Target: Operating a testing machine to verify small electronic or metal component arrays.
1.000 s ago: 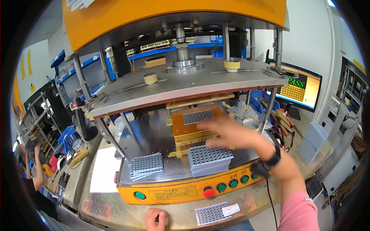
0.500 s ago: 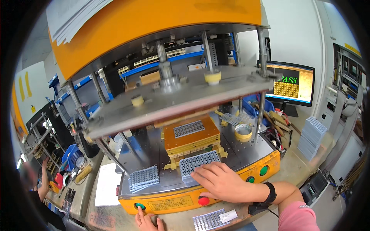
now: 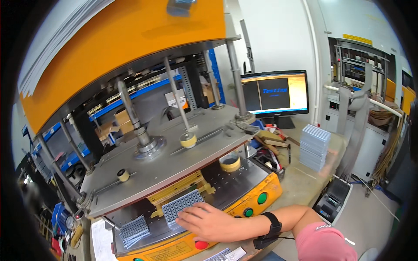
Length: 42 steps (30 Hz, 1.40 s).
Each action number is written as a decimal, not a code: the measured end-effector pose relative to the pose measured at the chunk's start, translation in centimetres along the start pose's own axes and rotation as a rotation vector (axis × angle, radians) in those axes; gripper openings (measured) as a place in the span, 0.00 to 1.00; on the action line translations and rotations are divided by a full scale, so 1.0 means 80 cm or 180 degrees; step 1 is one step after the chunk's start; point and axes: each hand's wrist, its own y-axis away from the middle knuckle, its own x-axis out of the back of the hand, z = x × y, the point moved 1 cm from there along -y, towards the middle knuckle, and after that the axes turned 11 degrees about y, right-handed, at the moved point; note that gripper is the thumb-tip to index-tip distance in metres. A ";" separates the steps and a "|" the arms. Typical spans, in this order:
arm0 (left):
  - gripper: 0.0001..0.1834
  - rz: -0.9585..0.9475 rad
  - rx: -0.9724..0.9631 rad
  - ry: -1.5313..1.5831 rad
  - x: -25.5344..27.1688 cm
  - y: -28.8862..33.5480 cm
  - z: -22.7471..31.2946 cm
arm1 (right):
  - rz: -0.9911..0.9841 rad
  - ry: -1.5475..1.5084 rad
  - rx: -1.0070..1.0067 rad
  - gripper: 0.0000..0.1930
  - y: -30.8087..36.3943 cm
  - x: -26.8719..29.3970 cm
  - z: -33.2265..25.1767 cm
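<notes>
My right hand [image 3: 213, 222] lies flat with its fingers spread on the near edge of a grey perforated tray stack [image 3: 180, 204]. That stack sits on the dark bed of an orange press machine [image 3: 265, 185], just in front of a yellow fixture [image 3: 176, 188] under the grey press plate [image 3: 174, 161]. A black band [image 3: 273, 226] is on my wrist. A second grey tray [image 3: 134, 228] lies to the left on the same bed. My left hand is out of view.
Green buttons [image 3: 261, 198] and a red button [image 3: 201, 244] sit on the machine's front. A tape roll [image 3: 229, 162] lies on the bed. A monitor [image 3: 274, 92], a pile of grey trays [image 3: 314, 147] and a small printer [image 3: 333, 201] stand at the right.
My right hand pulled back from the fixture under the plate and settled on the front tray stack. The view swung right and up. The monitor's picture changed. My left hand left the view.
</notes>
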 end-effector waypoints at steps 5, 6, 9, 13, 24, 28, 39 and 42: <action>0.10 0.0011 0.0019 0.0002 -0.003 0.000 0.001 | -0.0048 -0.0039 0.0006 0.39 0.004 -0.001 0.001; 0.10 0.0030 -0.0015 -0.0011 -0.003 0.001 0.003 | -0.0039 -0.0061 0.0009 0.39 0.005 0.000 0.001; 0.10 -0.0054 0.0098 -0.0090 -0.002 0.005 0.001 | -0.0045 -0.0036 0.0002 0.40 0.006 0.000 0.000; 0.11 -0.0118 0.0170 -0.0011 -0.005 0.005 -0.002 | -0.0062 -0.0026 0.0004 0.40 0.006 -0.002 0.002; 0.11 -0.1045 0.1224 0.1165 0.020 -0.028 0.036 | 0.0099 0.0010 -0.0046 0.38 0.002 -0.011 0.001; 0.03 -0.0904 -0.0847 0.0664 0.028 -0.125 0.057 | -0.0134 0.0060 -0.0051 0.35 0.000 0.013 0.002; 0.29 -0.1392 -0.1246 -0.0272 -0.147 -0.400 0.105 | -0.0149 0.0244 0.0171 0.36 0.001 0.021 0.005; 0.31 -0.1853 -0.1322 0.0149 -0.155 -0.427 0.095 | -0.0163 0.0279 0.0194 0.37 0.000 0.019 0.003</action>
